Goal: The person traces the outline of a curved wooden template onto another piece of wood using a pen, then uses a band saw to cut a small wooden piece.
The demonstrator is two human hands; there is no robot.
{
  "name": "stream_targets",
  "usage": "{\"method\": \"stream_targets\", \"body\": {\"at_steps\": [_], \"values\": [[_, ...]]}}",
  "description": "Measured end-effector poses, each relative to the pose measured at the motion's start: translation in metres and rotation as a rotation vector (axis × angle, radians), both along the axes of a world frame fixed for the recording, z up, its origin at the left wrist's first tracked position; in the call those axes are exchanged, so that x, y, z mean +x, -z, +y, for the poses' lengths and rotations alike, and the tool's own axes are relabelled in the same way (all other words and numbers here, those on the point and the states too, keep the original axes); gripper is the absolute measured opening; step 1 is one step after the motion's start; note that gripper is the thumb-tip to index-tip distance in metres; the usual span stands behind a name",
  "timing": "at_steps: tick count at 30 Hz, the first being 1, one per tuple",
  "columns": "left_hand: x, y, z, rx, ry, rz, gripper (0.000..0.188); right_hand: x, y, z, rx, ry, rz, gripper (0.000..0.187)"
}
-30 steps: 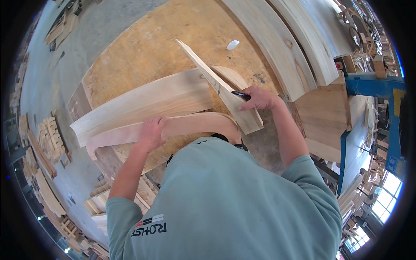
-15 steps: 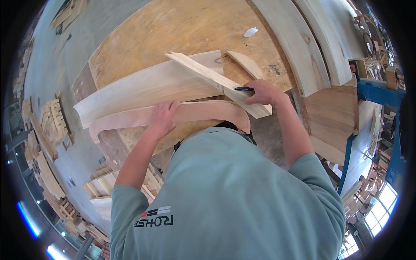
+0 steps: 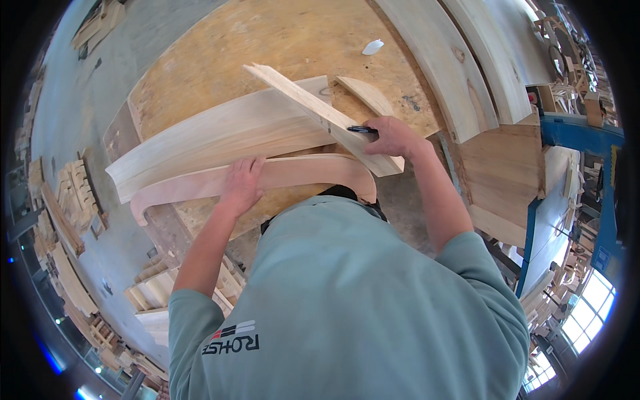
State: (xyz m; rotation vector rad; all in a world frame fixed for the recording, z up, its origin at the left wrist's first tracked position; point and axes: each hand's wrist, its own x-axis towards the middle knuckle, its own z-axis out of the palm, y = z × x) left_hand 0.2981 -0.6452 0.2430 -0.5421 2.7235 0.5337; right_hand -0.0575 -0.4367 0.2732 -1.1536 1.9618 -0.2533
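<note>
My left hand [image 3: 243, 187] is closed over the upper edge of a long pinkish wooden piece [image 3: 300, 172] with curved-down ends, near my waist. In my right hand [image 3: 397, 139] is a black pen [image 3: 359, 129], pointing left. That hand rests at the near end of a narrow wooden strip [image 3: 293, 93], which slants across a wide pale board [image 3: 207, 143]. The wide board lies just beyond the curved piece, and the strip overlaps its right part. The underside of my right hand is hidden, so whether it also grips the strip is unclear.
A worn plywood tabletop [image 3: 267, 33] lies beneath the wood. On it are a half-moon offcut [image 3: 367, 93] and a small white object [image 3: 373, 47]. Long thick planks [image 3: 453, 60] flank it at right, near a blue metal frame [image 3: 580, 137]. Wood stacks [image 3: 77, 190] stand at left.
The whole view has shifted slightly, so the scene sits a little further left. Both hands keep their places on the wood, and the pen stays in my right hand.
</note>
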Motion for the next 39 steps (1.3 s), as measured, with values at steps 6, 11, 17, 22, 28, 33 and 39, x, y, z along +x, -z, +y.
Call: {"method": "stream_targets", "body": {"at_steps": [6, 11, 17, 22, 28, 33, 39], "values": [[0.001, 0.007, -0.003, -0.040, 0.011, 0.012, 0.088, -0.010, -0.002, 0.012, 0.003, 0.106, -0.054, 0.060], [-0.003, 0.005, -0.003, -0.048, -0.008, -0.005, 0.087, -0.010, -0.006, 0.023, 0.031, 0.156, -0.077, 0.057], [-0.010, 0.000, 0.001, -0.091, -0.027, -0.006, 0.086, -0.003, -0.009, 0.020, -0.020, 0.191, -0.077, 0.054], [-0.031, -0.005, 0.029, 0.302, -0.375, 0.259, 0.082, 0.031, -0.033, -0.008, -0.050, 0.041, 0.139, 0.045], [-0.103, -0.027, 0.036, 1.619, -1.392, 0.515, 0.054, 0.111, -0.021, -0.021, -0.211, -0.144, 0.396, 0.031], [-0.072, 0.012, 0.041, 1.613, -1.393, 0.630, 0.039, 0.112, -0.027, 0.011, -0.272, 0.033, 0.185, 0.050], [-0.053, 0.029, 0.048, 1.705, -1.442, 0.623, 0.039, 0.109, -0.002, 0.050, -0.420, -0.059, 0.254, 0.056]]}}
